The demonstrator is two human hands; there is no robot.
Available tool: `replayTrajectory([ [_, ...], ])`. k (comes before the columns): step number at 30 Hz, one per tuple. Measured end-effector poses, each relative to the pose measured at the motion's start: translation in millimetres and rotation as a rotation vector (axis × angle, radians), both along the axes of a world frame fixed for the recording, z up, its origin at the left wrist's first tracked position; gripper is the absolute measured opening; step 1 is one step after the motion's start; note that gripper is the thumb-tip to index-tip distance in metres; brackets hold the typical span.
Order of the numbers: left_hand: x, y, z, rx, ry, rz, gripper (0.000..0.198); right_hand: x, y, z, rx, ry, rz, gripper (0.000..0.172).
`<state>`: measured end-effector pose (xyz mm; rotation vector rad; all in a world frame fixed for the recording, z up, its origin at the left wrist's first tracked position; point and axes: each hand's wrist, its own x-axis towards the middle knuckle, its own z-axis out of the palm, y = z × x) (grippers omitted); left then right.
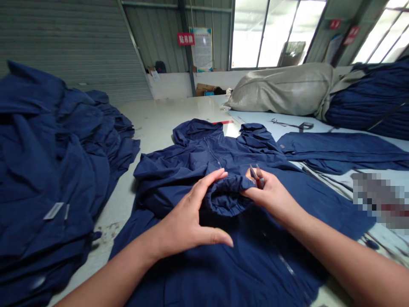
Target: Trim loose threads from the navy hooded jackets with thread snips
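Observation:
A navy blue jacket point(198, 160) lies spread out before me, its hood at the far end and a zip down the front. One gathered, elastic cuff point(228, 198) is raised with its round opening towards me. My left hand point(188, 217) is beside the cuff, thumb spread wide and fingers along its left side. At the cuff's right edge, my right hand point(270, 192) pinches the fabric. Small thread snips point(256, 175) are held in that same hand, their pointed blades sticking up. The fabric partly hides the fingers of both hands.
A tall heap of navy garments point(64, 140) stands on the left. Flat navy fabric pieces point(345, 149) lie on the right, with a stuffed grey sack point(281, 89) and a navy bundle point(373, 98) behind. A black strap with a buckle point(305, 125) rests on the pale table point(153, 113).

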<state>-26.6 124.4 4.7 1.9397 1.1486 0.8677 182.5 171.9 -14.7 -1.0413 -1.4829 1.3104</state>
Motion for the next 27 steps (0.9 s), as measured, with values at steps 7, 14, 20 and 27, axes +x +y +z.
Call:
replayTrajectory([
  [7,-3.6,15.9,-11.8,-0.194,-0.26,0.147,0.031,7.6,-1.0,2.2,-0.185,0.097,0.144,0.043],
  [14,-0.5,13.7,-8.8,-0.161,-0.231,0.206,0.021,11.3,-1.2,2.9,-0.101,0.028,0.153,0.047],
  [20,4.3,6.6,-7.1,0.004,-0.015,0.178,0.021,5.3,-2.8,-4.6,-0.151,0.072,0.224,0.04],
  [27,21.6,-20.9,-14.3,0.277,0.072,0.354,0.031,0.5,-8.0,-5.1,-0.171,0.222,-0.064,0.03],
])
